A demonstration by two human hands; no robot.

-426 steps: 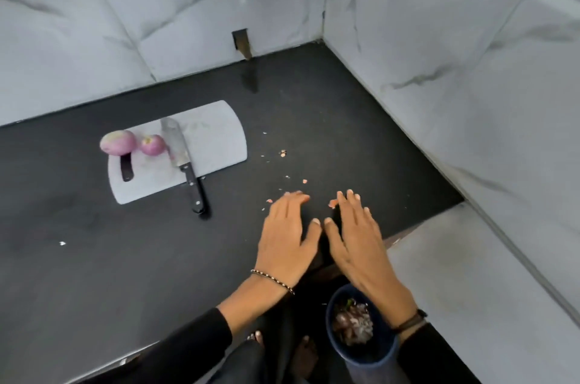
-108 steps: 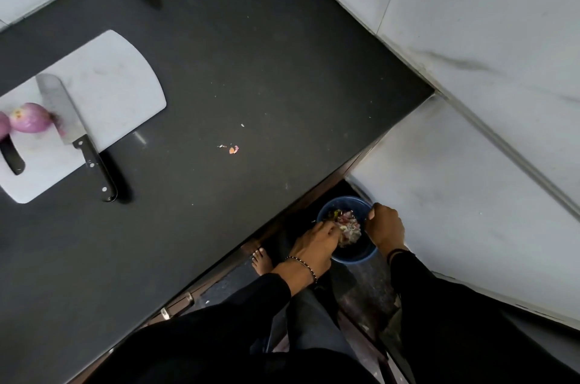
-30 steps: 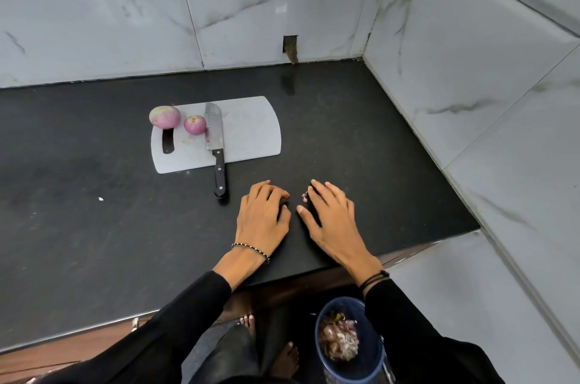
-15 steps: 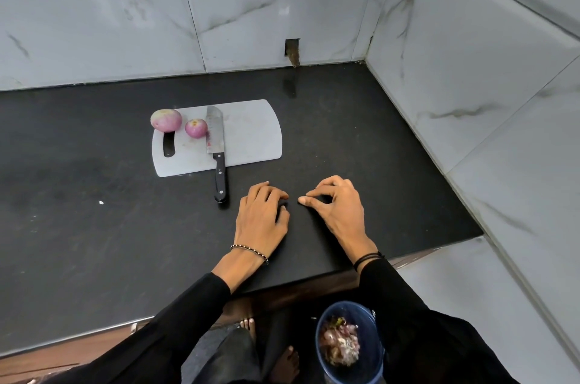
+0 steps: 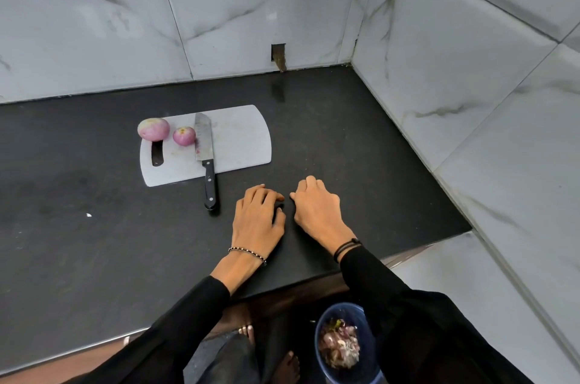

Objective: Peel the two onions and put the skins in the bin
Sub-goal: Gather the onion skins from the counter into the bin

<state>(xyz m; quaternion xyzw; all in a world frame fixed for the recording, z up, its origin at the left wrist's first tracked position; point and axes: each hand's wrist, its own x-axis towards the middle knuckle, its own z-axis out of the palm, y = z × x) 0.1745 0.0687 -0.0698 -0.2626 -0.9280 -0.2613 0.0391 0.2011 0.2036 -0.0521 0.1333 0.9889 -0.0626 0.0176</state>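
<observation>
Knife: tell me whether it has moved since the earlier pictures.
No. The knife lies as before: blade on the cutting board beside the smaller onion, handle past the board's near edge on the counter.

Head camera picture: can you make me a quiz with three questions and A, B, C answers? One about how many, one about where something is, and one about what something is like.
1. How many pink onions sit on the white plastic cutting board?
A) one B) two C) four

2. Where is the round blue bin?
A) on the cutting board B) below the black stone counter's near edge, by the person's feet C) against the back wall

3. What are the onions like?
A) peeled and whole B) sliced into rings C) still in dry brown skin

Answers:
1 B: a bigger and a smaller one lie side by side, next to the black-handled knife.
2 B: it shows under the counter's edge, beside bare toes.
3 A: both are smooth, pink-white and uncut.
</observation>
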